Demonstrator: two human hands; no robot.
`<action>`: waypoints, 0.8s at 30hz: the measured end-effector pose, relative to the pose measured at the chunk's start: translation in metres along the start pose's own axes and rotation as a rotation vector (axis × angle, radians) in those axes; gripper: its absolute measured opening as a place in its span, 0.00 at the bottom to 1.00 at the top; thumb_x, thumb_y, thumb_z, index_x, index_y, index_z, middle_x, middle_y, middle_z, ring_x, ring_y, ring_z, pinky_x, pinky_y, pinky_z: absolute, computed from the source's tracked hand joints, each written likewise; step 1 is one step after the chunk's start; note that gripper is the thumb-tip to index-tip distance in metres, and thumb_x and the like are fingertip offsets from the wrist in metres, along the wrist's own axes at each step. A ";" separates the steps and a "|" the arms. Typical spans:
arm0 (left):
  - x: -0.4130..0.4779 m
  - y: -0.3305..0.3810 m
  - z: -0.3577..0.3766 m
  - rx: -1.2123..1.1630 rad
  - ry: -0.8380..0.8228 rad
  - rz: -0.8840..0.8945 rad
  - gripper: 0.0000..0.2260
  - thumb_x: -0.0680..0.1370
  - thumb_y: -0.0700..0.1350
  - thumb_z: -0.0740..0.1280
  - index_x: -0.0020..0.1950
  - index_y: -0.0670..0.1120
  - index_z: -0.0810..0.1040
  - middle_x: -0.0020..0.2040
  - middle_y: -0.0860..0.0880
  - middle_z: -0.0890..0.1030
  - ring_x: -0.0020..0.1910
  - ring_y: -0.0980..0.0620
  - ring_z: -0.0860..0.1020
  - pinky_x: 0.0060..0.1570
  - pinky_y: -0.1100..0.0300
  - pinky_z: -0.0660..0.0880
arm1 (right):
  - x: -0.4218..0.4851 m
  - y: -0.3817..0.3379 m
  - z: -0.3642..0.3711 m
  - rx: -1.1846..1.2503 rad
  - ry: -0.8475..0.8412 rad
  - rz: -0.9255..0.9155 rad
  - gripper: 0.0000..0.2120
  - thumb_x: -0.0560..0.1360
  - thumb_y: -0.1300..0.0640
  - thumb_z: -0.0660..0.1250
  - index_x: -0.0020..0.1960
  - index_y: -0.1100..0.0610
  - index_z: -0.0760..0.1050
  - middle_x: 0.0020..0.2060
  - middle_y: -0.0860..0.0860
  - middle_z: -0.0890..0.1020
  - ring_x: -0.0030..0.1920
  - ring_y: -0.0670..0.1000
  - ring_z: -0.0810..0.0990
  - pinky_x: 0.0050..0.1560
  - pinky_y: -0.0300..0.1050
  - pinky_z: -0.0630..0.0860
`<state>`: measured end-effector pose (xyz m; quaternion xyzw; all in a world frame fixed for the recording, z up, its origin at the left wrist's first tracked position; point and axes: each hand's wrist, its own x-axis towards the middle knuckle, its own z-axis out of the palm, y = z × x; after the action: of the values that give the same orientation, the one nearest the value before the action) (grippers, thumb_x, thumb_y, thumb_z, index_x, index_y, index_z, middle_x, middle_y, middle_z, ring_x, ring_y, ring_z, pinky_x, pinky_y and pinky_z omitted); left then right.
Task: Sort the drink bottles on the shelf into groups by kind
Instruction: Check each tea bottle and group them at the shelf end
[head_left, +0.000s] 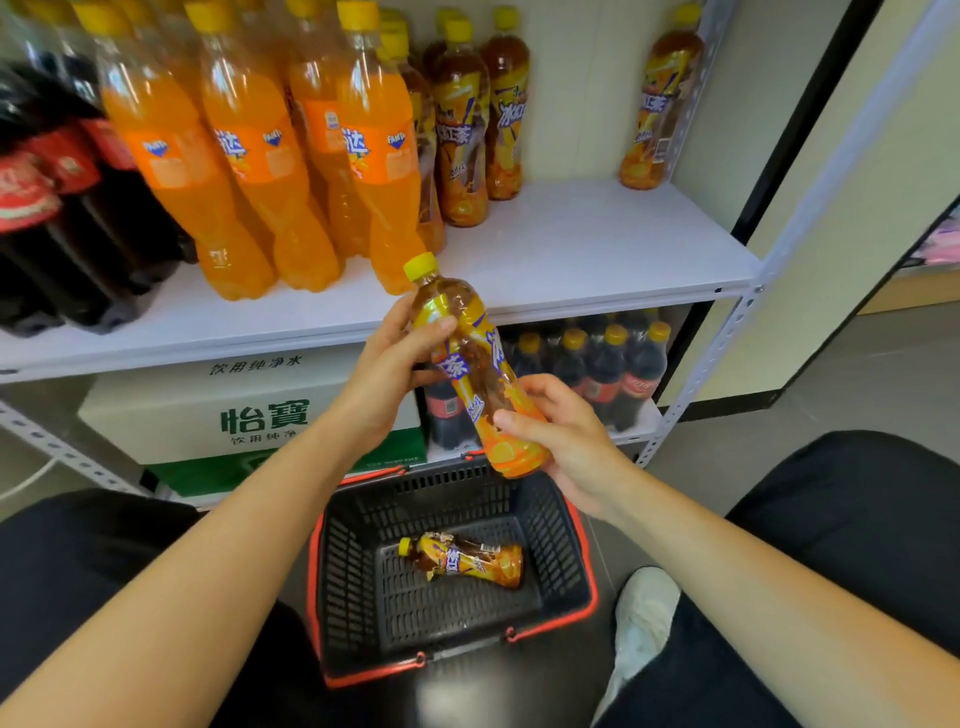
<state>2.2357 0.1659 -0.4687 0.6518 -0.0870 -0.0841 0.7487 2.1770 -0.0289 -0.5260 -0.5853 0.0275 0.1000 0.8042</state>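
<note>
Yellow-capped and amber, the iced tea bottle is tilted in the air just in front of the shelf edge, above the black shopping basket. The left hand curls its fingers round the upper part below the cap, and the right hand wraps the lower end. I judge that it belongs with the iced tea group standing right of the Fanta bottles (one more tea bottle lies in the basket). It is better to turn it upright first, then set it on the bare white board beside that group, without knocking the neighbours.
</note>
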 end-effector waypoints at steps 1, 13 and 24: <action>0.001 0.001 -0.001 -0.025 -0.023 -0.005 0.19 0.74 0.48 0.69 0.66 0.53 0.76 0.52 0.53 0.85 0.48 0.55 0.84 0.45 0.61 0.80 | 0.000 0.000 0.000 0.021 -0.020 0.017 0.21 0.69 0.57 0.77 0.59 0.56 0.76 0.52 0.54 0.86 0.49 0.52 0.86 0.43 0.47 0.82; -0.003 0.005 0.009 -0.026 0.079 0.070 0.28 0.71 0.46 0.79 0.69 0.46 0.76 0.59 0.44 0.84 0.54 0.50 0.84 0.49 0.55 0.80 | -0.002 0.002 0.001 -0.102 -0.052 0.011 0.30 0.65 0.59 0.79 0.66 0.56 0.74 0.59 0.55 0.85 0.59 0.57 0.84 0.57 0.53 0.82; -0.005 0.004 0.005 0.001 0.012 0.067 0.38 0.68 0.42 0.78 0.76 0.48 0.70 0.59 0.46 0.84 0.50 0.52 0.85 0.42 0.59 0.81 | -0.001 -0.007 0.001 -0.232 -0.188 0.026 0.24 0.71 0.51 0.76 0.65 0.54 0.79 0.60 0.53 0.85 0.62 0.55 0.83 0.67 0.54 0.77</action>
<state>2.2298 0.1625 -0.4638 0.6494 -0.1042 -0.0551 0.7512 2.1770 -0.0301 -0.5184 -0.6618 -0.0520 0.1671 0.7290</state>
